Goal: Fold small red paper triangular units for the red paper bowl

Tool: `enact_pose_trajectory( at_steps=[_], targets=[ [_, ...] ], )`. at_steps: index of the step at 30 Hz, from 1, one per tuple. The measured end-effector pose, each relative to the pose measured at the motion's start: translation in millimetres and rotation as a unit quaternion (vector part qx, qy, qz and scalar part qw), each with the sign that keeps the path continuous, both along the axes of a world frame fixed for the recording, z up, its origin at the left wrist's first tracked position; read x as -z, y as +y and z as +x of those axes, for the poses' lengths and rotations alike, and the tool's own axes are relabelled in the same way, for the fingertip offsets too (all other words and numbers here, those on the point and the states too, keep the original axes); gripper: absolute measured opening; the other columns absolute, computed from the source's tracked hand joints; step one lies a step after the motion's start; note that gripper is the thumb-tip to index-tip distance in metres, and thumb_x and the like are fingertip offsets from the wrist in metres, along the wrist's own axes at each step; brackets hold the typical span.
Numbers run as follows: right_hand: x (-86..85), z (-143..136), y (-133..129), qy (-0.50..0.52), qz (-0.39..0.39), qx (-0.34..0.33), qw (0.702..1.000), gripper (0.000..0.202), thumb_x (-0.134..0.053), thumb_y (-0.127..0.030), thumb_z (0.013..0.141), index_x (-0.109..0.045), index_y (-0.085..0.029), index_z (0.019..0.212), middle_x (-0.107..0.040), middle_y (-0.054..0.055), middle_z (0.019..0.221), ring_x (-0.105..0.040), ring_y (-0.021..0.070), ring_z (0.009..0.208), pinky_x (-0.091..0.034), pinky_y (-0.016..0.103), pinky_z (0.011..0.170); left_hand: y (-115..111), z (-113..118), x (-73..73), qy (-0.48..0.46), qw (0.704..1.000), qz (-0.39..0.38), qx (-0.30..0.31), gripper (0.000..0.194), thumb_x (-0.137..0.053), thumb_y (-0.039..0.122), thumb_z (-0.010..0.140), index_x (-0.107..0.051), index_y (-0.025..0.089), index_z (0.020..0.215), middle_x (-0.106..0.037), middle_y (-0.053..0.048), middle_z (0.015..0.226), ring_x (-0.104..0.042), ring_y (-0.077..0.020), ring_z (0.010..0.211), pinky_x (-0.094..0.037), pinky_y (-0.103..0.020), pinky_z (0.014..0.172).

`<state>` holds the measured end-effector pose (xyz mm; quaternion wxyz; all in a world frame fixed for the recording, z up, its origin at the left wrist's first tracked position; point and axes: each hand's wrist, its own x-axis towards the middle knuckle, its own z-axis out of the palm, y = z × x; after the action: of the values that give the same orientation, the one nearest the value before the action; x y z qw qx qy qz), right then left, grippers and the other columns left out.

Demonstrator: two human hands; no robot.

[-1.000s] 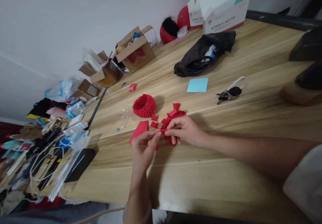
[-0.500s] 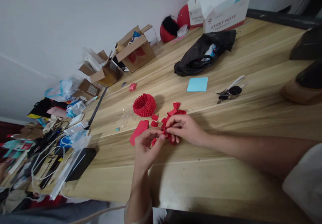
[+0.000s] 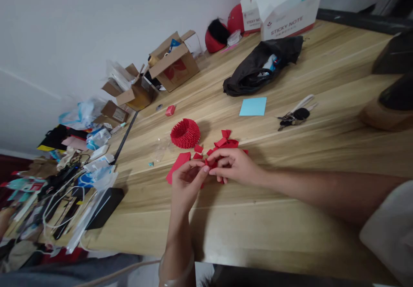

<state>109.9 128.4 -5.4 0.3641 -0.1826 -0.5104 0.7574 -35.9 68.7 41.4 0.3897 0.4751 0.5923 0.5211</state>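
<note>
Between the fingertips of my left hand (image 3: 187, 181) is a small folded red paper piece (image 3: 207, 162), pinched over the table. My right hand (image 3: 234, 166) is closed at the same piece, thumb and forefinger at its right side; fingers partly hide it. Under and behind the hands lie several loose red paper pieces (image 3: 226, 143), some folded. A stack of flat red paper (image 3: 178, 168) rests just left of my left hand. Beyond it stands a round red bowl of interlocked folded paper (image 3: 185, 133), its top edge spiky.
A light blue paper square (image 3: 253, 106) and keys (image 3: 295, 117) lie to the right. Farther back are a black plastic bag (image 3: 263, 69), cardboard boxes (image 3: 177, 69) and a sticky note box (image 3: 288, 22). Cables and a black box (image 3: 105, 208) crowd the left side.
Both hands have shifted slightly left and up with the red paper piece. The right fingers have curled closer around it, and the piece shows less upright.
</note>
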Motion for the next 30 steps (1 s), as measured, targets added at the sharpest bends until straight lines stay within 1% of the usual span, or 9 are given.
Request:
enact_pose_trajectory(
  at_steps=[4,11,14,17,19,22,25,28,30],
  targets=[
    [0.7,-1,0,-0.002,0.0,-0.002,1.0,0.032,-0.077,-0.026,0.07,-0.06,-0.014,0.094,-0.06,-0.005,0.055,-0.06,0.0099,0.049,-0.048,0.019,0.043,1,-1,1.1,0.004,1.0,-0.001,0.006,0.022,-0.082,0.03,0.063,-0.069,0.015,0.072,-0.071,-0.005,0.079,-0.067,-0.0136,0.072,-0.056,-0.022,0.066],
    [-0.2,0,0,-0.003,0.012,0.009,1.0,0.024,-0.073,-0.024,0.074,-0.061,-0.013,0.093,-0.059,-0.004,0.055,-0.06,0.0094,0.049,-0.048,0.019,0.042,1,-1,0.6,0.025,1.0,-0.003,0.011,0.023,-0.081,0.034,0.065,-0.068,0.015,0.072,-0.069,-0.003,0.072,-0.062,-0.0117,0.064,-0.053,-0.021,0.061],
    [-0.5,0,0,-0.011,0.021,0.023,0.999,0.018,-0.068,-0.022,0.078,-0.061,-0.013,0.092,-0.06,-0.004,0.055,-0.059,0.0092,0.048,-0.049,0.018,0.042,2,-4,4.0,0.076,0.997,0.009,0.003,0.025,-0.074,0.04,0.072,-0.07,0.015,0.07,-0.068,-0.003,0.066,-0.062,-0.0126,0.064,-0.052,-0.023,0.063],
    [0.0,0,2,-0.023,0.026,0.059,0.998,0.014,-0.063,-0.026,0.082,-0.061,-0.014,0.09,-0.06,-0.003,0.054,-0.059,0.0091,0.044,-0.048,0.018,0.04,3,-12,7.8,0.159,0.985,0.03,-0.054,0.031,-0.064,0.044,0.079,-0.071,0.015,0.073,-0.07,-0.005,0.069,-0.063,-0.0144,0.066,-0.052,-0.024,0.065],
    [-0.1,0,3,-0.035,0.017,0.086,0.996,0.015,-0.059,-0.029,0.085,-0.06,-0.015,0.086,-0.058,-0.004,0.051,-0.057,0.0085,0.039,-0.044,0.016,0.035,3,-23,8.6,0.242,0.962,0.02,-0.123,0.031,-0.063,0.044,0.08,-0.072,0.015,0.078,-0.071,-0.007,0.073,-0.064,-0.0162,0.066,-0.051,-0.026,0.062],
    [-1.7,2,4,-0.048,0.003,0.106,0.993,0.017,-0.054,-0.032,0.088,-0.055,-0.017,0.079,-0.054,-0.006,0.05,-0.052,0.007,0.031,-0.035,0.014,0.027,3,-42,7.0,0.407,0.892,-0.042,-0.193,0.025,-0.065,0.037,0.077,-0.074,0.016,0.087,-0.074,-0.009,0.086,-0.067,-0.0225,0.081,-0.051,-0.031,0.073],
    [-3.7,3,3,-0.051,0.004,0.105,0.993,0.02,-0.053,-0.032,0.088,-0.052,-0.017,0.075,-0.054,-0.006,0.051,-0.051,0.0063,0.03,-0.033,0.013,0.026,4,-58,4.4,0.481,0.845,-0.149,-0.178,0.027,-0.069,0.031,0.072,-0.074,0.016,0.095,-0.074,-0.01,0.092,-0.068,-0.0265,0.089,-0.05,-0.033,0.077],
    [-3.9,3,2,-0.058,0.016,0.098,0.993,0.022,-0.054,-0.033,0.087,-0.052,-0.017,0.072,-0.053,-0.006,0.049,-0.049,0.006,0.029,-0.034,0.013,0.026,5,-62,2.6,0.496,0.825,-0.222,-0.156,0.031,-0.069,0.027,0.072,-0.074,0.017,0.101,-0.074,-0.01,0.092,-0.068,-0.0267,0.089,-0.048,-0.032,0.078],
    [-3.3,3,2,-0.06,0.02,0.092,0.994,0.023,-0.056,-0.033,0.086,-0.052,-0.017,0.07,-0.052,-0.007,0.046,-0.049,0.0062,0.029,-0.036,0.013,0.027,6,-60,1.6,0.497,0.819,-0.231,-0.169,0.03,-0.065,0.025,0.075,-0.074,0.017,0.103,-0.075,-0.01,0.09,-0.067,-0.0256,0.087,-0.047,-0.032,0.077]
  ],
)
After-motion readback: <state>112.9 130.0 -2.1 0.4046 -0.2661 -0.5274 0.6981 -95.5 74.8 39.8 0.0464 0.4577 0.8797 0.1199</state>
